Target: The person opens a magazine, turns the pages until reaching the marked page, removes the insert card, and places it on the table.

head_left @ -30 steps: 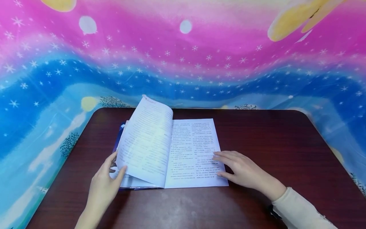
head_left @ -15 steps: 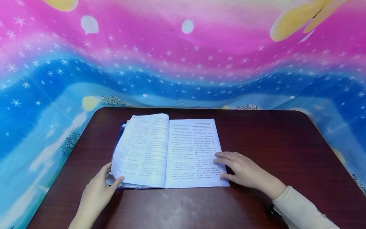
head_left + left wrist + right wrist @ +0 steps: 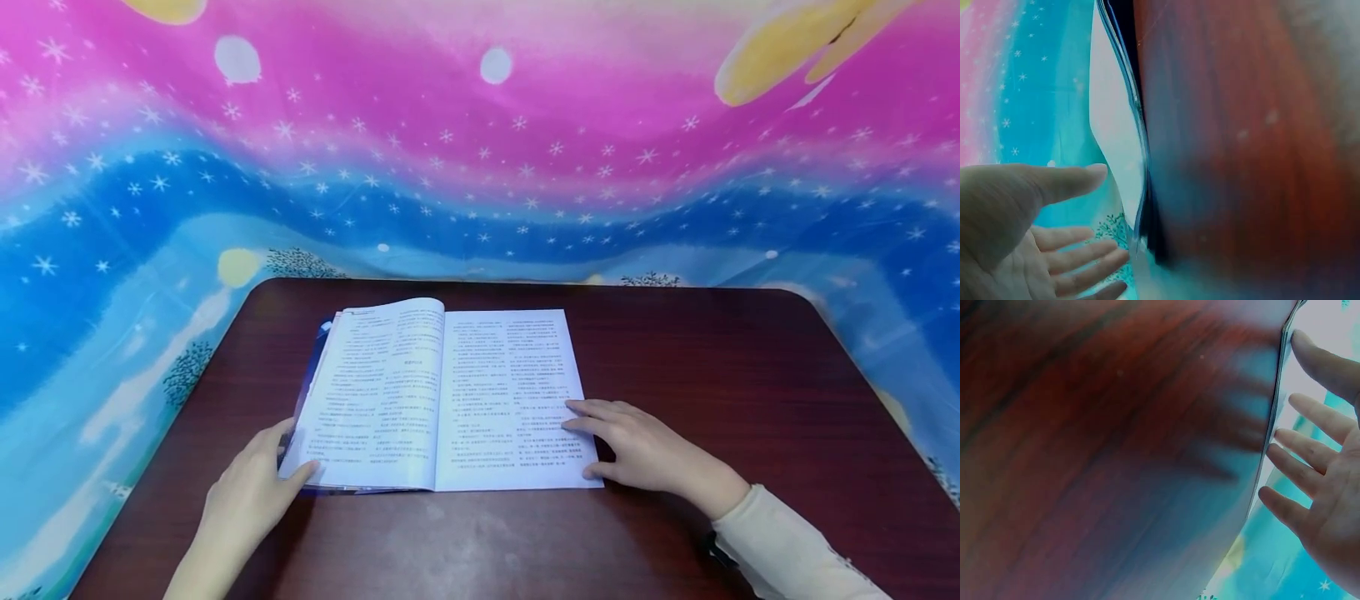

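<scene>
An opened magazine (image 3: pixel 502 400) lies on the table, both facing pages covered in columns of small print. Its left pages bow up a little near the spine, and a dark blue cover edge shows at the far left. My left hand (image 3: pixel 243 483) is at the lower left corner, thumb over the page margin and fingers beside the edge; in the left wrist view the left hand (image 3: pixel 1035 237) has its fingers extended. At the right edge my right hand (image 3: pixel 645 446) rests with fingertips on the page. The right wrist view shows the right hand (image 3: pixel 1329 469) with fingers spread along that edge.
The dark brown wooden table (image 3: pixel 720 358) has rounded back corners. Behind it hangs a pink and blue backdrop (image 3: pixel 420 167) with snowflakes. A light sleeve (image 3: pixel 787 542) covers the right forearm.
The raised left page has come down flat onto the left side. My left hand has shifted left and down, off the turned page's edge. The right hand has stayed nearly still.
</scene>
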`<state>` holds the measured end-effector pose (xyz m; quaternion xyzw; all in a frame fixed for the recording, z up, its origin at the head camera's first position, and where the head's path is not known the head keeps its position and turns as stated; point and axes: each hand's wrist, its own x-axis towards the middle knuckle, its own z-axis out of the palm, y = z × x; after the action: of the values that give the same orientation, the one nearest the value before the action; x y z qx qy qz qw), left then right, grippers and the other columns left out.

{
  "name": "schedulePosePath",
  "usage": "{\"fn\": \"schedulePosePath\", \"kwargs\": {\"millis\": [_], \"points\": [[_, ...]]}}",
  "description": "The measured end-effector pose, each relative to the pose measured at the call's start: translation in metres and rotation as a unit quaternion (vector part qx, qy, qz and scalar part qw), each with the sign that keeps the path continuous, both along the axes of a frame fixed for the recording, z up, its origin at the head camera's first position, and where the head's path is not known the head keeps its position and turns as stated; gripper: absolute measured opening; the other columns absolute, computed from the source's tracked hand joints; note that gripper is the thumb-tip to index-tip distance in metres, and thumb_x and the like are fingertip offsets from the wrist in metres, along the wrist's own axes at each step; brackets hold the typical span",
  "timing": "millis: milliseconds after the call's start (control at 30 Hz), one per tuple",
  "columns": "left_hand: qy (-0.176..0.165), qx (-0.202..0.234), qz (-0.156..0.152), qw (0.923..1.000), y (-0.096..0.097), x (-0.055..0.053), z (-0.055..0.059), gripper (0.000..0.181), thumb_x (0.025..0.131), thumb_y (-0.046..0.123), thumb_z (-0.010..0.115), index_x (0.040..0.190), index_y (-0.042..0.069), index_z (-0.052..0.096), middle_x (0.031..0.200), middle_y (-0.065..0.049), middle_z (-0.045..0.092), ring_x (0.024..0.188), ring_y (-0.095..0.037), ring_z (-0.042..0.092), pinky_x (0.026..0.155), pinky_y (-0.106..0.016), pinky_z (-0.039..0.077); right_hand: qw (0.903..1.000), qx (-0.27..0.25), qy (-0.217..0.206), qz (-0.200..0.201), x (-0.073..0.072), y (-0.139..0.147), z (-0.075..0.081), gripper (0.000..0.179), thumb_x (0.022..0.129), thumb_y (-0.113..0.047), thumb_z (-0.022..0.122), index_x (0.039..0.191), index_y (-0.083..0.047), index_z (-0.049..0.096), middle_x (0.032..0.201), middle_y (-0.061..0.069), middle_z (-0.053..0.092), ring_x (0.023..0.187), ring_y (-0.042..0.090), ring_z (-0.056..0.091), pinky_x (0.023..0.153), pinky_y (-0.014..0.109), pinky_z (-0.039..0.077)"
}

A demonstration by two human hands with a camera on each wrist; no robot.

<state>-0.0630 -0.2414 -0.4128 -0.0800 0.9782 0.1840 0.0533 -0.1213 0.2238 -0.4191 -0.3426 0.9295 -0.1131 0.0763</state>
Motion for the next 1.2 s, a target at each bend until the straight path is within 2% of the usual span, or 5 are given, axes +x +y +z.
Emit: {"fn": "schedulePosePath", "kwargs": {"millis": [133,267,433,767,1200], "points": [[0.03,-0.001,-0.061,0.9977,0.004,-0.005,0.001,0.067,0.085,0.023,0.079,0.139,-0.005,0.049,0.138,-0.031,0.048,0.123,-0.048,0.048,0.093,-0.067,0.043,0.9999,-0.001,-0.01,-0.004,0.0,0.001,0.0,0.061,0.077,-0.033,0.086,0.131,-0.013,0.066,0.147,0.01,0.049,0.134,0.034,0.046,0.106,0.058,0.038],[0.062,0.01,-0.137,0.9886,0.005,-0.009,-0.002,0.061,0.084,0.018,0.08,0.137,0.001,0.055,0.142,-0.023,0.049,0.13,-0.045,0.044,0.099,-0.065,0.04,0.9999,-0.004,-0.015,-0.006,0.0,0.001,-0.001,0.06,0.077,-0.033,0.086,0.13,-0.012,0.066,0.147,0.011,0.049,0.134,0.034,0.045,0.106,0.059,0.038],[0.068,0.023,-0.196,0.978,0.004,-0.012,-0.008,0.058,0.084,0.017,0.08,0.136,0.005,0.057,0.146,-0.019,0.048,0.134,-0.042,0.042,0.102,-0.062,0.039,0.9999,-0.004,-0.016,-0.006,-0.001,0.001,-0.001,0.061,0.077,-0.034,0.086,0.13,-0.012,0.066,0.147,0.011,0.049,0.135,0.034,0.045,0.105,0.058,0.039],[0.024,0.005,-0.201,0.9792,0.001,-0.012,-0.015,0.058,0.083,0.022,0.081,0.134,0.004,0.06,0.146,-0.018,0.048,0.133,-0.042,0.043,0.099,-0.062,0.042,0.9998,-0.007,-0.015,-0.003,-0.001,0.0,-0.002,0.061,0.077,-0.034,0.086,0.13,-0.011,0.066,0.147,0.011,0.049,0.135,0.033,0.046,0.105,0.058,0.04],[0.021,-0.001,-0.198,0.9799,0.002,-0.011,-0.015,0.058,0.083,0.022,0.081,0.134,0.005,0.06,0.146,-0.017,0.048,0.134,-0.042,0.043,0.099,-0.061,0.042,0.9998,-0.015,-0.01,-0.006,-0.002,-0.002,0.0,0.057,0.077,-0.03,0.087,0.126,-0.01,0.068,0.144,0.012,0.053,0.132,0.034,0.048,0.105,0.057,0.04]]}}
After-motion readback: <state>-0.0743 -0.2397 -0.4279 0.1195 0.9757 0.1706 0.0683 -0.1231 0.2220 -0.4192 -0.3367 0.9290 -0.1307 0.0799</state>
